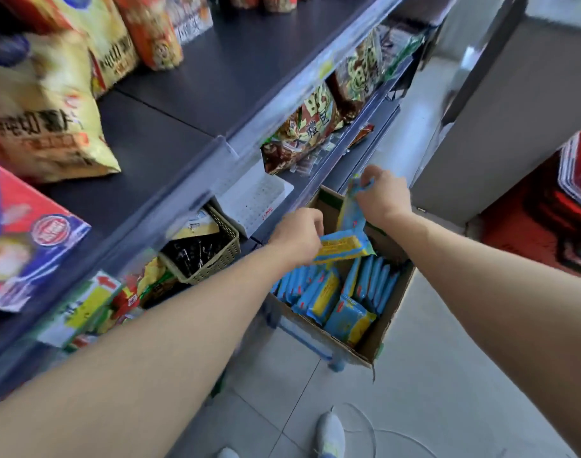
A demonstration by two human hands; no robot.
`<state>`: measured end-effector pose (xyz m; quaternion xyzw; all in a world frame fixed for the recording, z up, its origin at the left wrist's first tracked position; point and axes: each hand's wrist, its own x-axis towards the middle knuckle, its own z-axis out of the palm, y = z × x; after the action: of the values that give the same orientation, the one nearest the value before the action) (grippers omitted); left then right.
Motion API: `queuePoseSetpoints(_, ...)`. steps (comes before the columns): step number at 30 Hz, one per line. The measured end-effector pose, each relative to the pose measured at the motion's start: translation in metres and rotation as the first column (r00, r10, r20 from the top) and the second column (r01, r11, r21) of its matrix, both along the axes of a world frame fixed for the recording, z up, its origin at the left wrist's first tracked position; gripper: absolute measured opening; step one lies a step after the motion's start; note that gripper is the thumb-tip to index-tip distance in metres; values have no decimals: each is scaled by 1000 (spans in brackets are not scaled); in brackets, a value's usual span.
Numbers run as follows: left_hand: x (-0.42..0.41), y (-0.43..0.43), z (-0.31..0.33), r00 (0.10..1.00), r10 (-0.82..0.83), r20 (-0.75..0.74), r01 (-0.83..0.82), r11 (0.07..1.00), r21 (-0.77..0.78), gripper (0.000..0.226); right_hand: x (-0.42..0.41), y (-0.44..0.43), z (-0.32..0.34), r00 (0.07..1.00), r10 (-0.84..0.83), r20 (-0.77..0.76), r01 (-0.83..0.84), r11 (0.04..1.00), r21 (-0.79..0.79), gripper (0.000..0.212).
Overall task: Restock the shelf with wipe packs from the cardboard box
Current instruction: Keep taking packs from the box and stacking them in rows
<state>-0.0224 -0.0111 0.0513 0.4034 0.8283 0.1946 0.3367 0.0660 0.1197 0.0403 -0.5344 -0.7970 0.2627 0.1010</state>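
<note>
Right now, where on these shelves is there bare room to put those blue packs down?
The dark upper shelf is bare between the chip bags and its front edge. The white tray between the woven basket and brown snack bags looks empty. Crowded: the cardboard box and the lower-left packets.

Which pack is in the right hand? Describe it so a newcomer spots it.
Start at the open cardboard box beside the shelving; two blue-and-yellow wipe packs are held above it. The right hand grips the farther pack, which hangs upright by its top edge, while the left hand holds the nearer pack nearly flat.
</note>
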Motion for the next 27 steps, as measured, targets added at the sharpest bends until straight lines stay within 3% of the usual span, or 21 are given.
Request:
queuePoseSetpoints(3,-7,-13,62,999,-19,-44,24,994,105,38,2,-11,70,991,-47,-128,48,999,1,23)
queuePoseSetpoints(6,-14,-28,125,997,-38,-66,51,979,196,18,8,-30,134,965,-85,-248,85,996,-9,26)
queuePoseSetpoints(9,-19,-45,183,999,1,-38,11,952,305,12,15,-53,193,932,-91,-352,109,994,30,27)
queuePoseSetpoints(11,-23,-58,219,999,42,5,-41,923,383,17,16,-69,229,909,-86,-408,127,989,74,27)
queuePoseSetpoints(17,-40,-97,306,996,75,-45,-35,812,583,35,1,-104,315,834,-31,-550,126,983,135,33)
queuePoseSetpoints(22,-54,-130,363,980,176,-96,-64,728,682,27,-33,-129,370,792,122,-598,-5,981,194,36)
queuePoseSetpoints(27,-83,-174,407,913,401,-76,-213,627,750,41,-82,-156,410,740,331,-585,-212,941,264,31)
